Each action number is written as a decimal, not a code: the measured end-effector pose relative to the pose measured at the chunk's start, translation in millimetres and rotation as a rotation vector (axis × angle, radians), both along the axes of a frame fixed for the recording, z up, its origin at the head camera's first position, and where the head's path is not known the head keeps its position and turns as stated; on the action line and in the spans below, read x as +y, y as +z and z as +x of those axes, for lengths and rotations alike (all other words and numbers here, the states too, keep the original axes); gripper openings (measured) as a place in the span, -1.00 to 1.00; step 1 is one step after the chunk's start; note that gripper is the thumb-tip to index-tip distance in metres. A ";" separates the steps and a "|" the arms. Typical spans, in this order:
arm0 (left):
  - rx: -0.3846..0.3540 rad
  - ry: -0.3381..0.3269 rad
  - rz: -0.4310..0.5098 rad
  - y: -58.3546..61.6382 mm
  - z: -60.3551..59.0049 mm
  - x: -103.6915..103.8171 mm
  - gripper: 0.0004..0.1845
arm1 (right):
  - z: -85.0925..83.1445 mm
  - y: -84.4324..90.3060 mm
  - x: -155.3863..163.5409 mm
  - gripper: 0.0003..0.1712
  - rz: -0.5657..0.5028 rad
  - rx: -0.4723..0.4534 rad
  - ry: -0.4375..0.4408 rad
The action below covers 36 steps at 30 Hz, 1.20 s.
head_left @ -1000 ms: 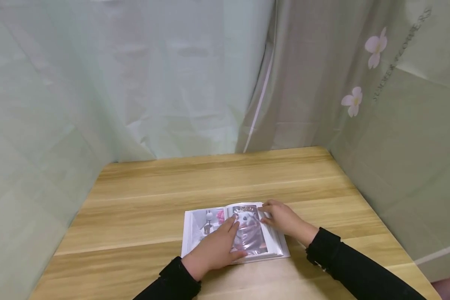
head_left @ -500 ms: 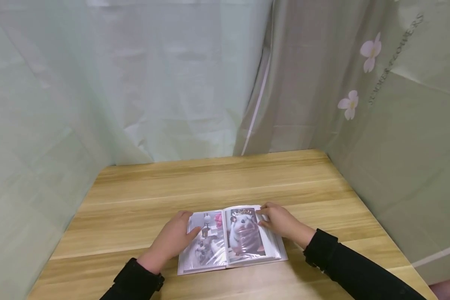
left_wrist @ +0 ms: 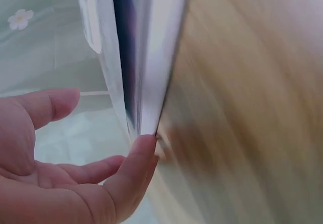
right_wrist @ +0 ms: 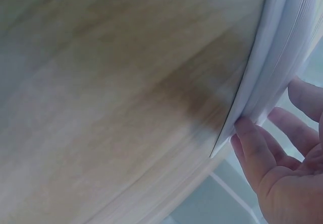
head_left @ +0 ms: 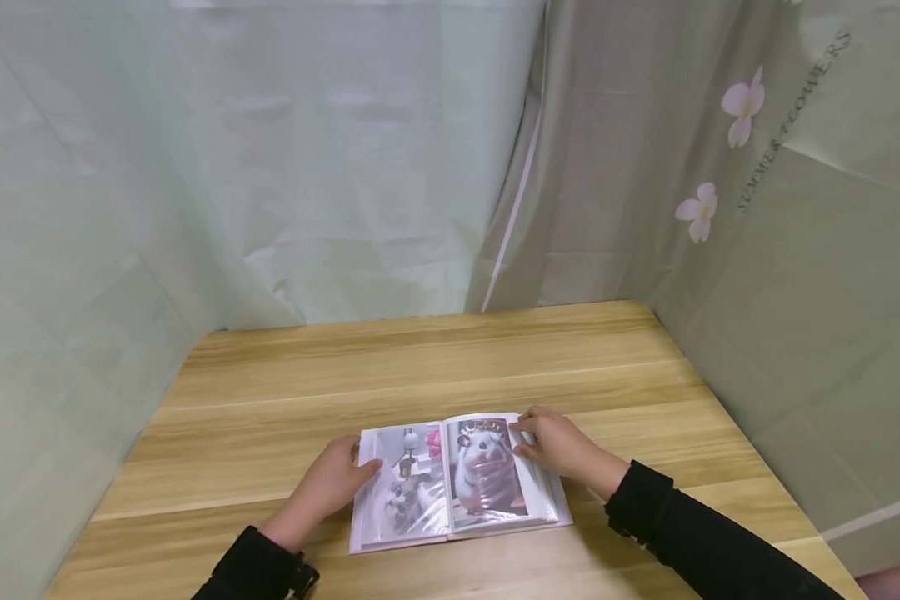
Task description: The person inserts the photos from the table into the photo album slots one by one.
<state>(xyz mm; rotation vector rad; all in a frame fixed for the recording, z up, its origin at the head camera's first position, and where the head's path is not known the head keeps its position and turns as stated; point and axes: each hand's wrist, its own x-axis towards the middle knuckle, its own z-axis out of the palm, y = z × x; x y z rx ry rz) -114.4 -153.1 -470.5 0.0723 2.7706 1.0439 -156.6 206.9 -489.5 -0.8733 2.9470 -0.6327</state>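
Note:
An open photo album (head_left: pixel 412 533) lies on the wooden table, with a picture of a white mouse wearing a crown (head_left: pixel 487 471) on its right page. Its left page shows a grey animal picture (head_left: pixel 412 500) under shiny clear film. My left hand (head_left: pixel 332 479) is at the album's left edge; in the left wrist view a fingertip (left_wrist: pixel 146 142) touches the cover edge while the thumb stands apart from it. At the right edge, my right hand (head_left: pixel 562 442) holds the page stack, thumb on the page side and fingers (right_wrist: pixel 247 130) against the edge.
The wooden table (head_left: pixel 270 400) reaches back to a pale curtain (head_left: pixel 360 167). A greenish curtain (head_left: pixel 817 292) with pink flowers and lettering hangs on the right side, and another pale curtain (head_left: pixel 67 292) hangs on the left.
My left hand has moved left from across the middle of the album to its left edge, uncovering both pictures. My right hand has stayed at the right edge.

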 end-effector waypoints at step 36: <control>-0.033 0.103 0.686 21.2 21.7 34.1 -0.21 | -1.2 0.6 0.6 -0.60 -0.004 -0.051 -0.021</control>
